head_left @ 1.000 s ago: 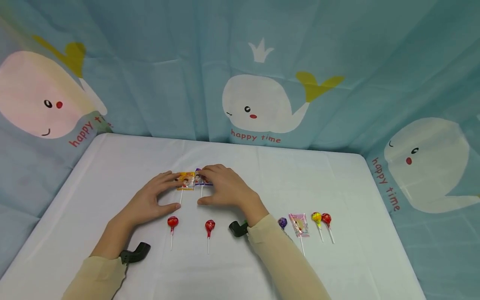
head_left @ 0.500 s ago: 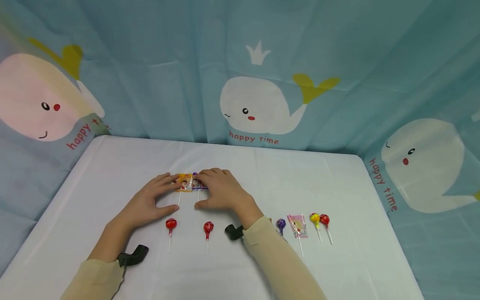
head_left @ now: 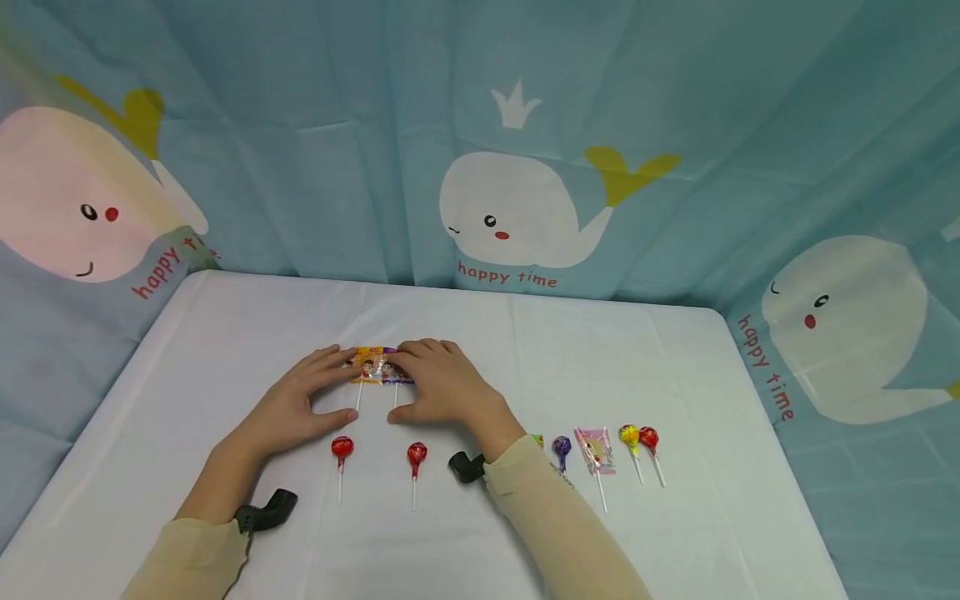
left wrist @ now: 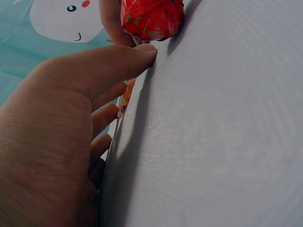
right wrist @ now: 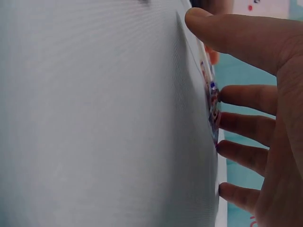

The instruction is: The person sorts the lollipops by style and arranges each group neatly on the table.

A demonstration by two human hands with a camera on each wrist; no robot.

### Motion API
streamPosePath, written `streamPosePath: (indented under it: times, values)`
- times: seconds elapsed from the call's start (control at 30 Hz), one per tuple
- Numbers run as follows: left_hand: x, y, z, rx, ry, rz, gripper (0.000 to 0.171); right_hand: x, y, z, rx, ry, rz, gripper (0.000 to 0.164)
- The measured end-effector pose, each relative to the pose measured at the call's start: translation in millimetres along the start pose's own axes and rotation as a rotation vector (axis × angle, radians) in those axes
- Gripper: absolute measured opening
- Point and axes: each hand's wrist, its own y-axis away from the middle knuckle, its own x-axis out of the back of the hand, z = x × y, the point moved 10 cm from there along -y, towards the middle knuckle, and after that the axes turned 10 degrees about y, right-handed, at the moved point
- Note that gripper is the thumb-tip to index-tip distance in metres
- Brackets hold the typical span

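Flanking an orange, square plastic-wrapped lollipop [head_left: 370, 367] and a purple, square plastic-wrapped lollipop [head_left: 394, 375] on the white-clothed counter [head_left: 585, 358], your left hand [head_left: 300, 400] and right hand [head_left: 447, 385] each touch one, fingers wide; uneven pushing could overlap or skew them.

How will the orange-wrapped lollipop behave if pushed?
The orange-wrapped lollipop will probably slide rather than roll, since its wrapper looks flat on the white cloth. The wrapper's shine suggests it may slip against the left hand. The thin, straight stick looks stiff, so likely won't bend.
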Motion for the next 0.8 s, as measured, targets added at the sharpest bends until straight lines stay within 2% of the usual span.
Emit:
streamPosePath:
  times: [0.53, 0.8]
  values:
    - [-1.3, -0.6, 5.4, -0.025, 0.021, -0.001, 0.064, 0.5, 3.5, 2.8, 0.004, -0.036, -0.025, 0.09]
    - [1.5, 0.0, 5.8, 0.003, 0.008, 0.004, 0.064, 7.7, 8.8, 3.9, -0.002, -0.076, -0.052, 0.091]
